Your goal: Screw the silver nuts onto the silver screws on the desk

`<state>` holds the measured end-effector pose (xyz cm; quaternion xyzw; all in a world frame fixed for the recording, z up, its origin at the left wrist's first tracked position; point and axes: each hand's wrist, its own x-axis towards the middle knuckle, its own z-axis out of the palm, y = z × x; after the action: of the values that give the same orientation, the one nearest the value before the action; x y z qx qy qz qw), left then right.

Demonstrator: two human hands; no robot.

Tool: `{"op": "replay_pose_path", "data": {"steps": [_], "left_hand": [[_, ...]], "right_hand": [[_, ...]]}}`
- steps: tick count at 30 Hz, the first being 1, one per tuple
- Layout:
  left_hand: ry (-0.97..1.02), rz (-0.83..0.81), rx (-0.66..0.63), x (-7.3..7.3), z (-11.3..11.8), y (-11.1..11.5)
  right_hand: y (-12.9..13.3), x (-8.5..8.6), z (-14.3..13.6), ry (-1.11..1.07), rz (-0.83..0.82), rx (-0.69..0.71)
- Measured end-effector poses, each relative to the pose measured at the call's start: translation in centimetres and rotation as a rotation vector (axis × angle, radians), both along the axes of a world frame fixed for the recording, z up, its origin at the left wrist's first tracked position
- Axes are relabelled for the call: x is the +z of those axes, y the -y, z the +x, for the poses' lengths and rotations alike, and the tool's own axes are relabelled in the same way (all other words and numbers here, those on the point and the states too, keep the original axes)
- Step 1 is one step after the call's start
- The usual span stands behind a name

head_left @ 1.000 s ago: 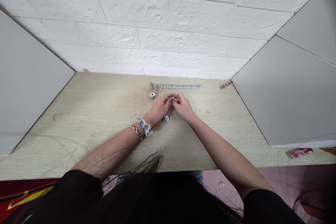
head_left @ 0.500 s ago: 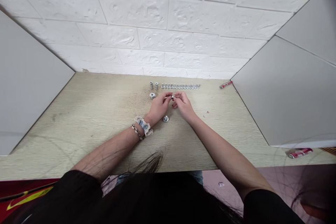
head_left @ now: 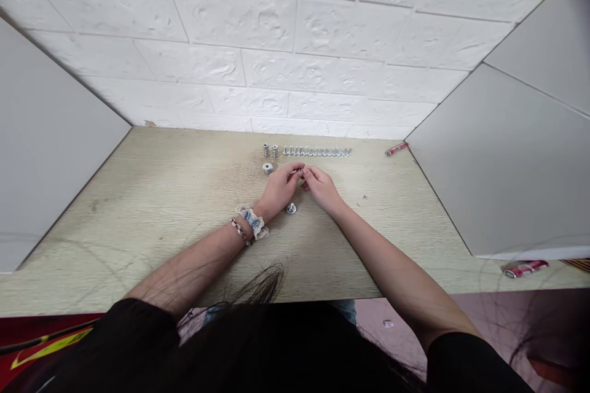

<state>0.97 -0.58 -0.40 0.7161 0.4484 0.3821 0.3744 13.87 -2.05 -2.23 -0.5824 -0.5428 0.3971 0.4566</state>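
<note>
In my head view, the left hand (head_left: 280, 184) pinches a small metal part (head_left: 301, 171) (mostly hidden by fingers) over the pale surface (head_left: 184, 190). The right hand (head_left: 322, 189) meets it with its fingertips, though I can't tell whether they grip. I see a round metal piece (head_left: 291, 209) just beside the left hand, a washer stack (head_left: 268, 168) beyond it, and a row of bolts (head_left: 317, 151) near the wall (head_left: 271, 67).
</note>
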Motion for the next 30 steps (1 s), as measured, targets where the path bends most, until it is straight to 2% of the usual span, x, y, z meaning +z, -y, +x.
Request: {"op": "replay_pose_path", "data": {"steps": [7, 13, 19, 30], "left_hand": [[-0.035, 0.003, 0.021, 0.4, 0.1, 0.3], [-0.004, -0.035, 0.019, -0.1, 0.0, -0.2], [0.003, -0.076, -0.017, -0.8, -0.1, -0.9], [0.106, -0.117, -0.027, -1.0, 0.0, -1.1]], "right_hand": [[-0.3, -0.6, 0.1, 0.052, 0.019, -0.027], [0.1, -0.1, -0.3, 0.054, 0.045, -0.067], [0.6, 0.6, -0.5, 0.110, 0.080, -0.047], [0.4, 0.5, -0.6, -0.019, 0.074, -0.048]]}}
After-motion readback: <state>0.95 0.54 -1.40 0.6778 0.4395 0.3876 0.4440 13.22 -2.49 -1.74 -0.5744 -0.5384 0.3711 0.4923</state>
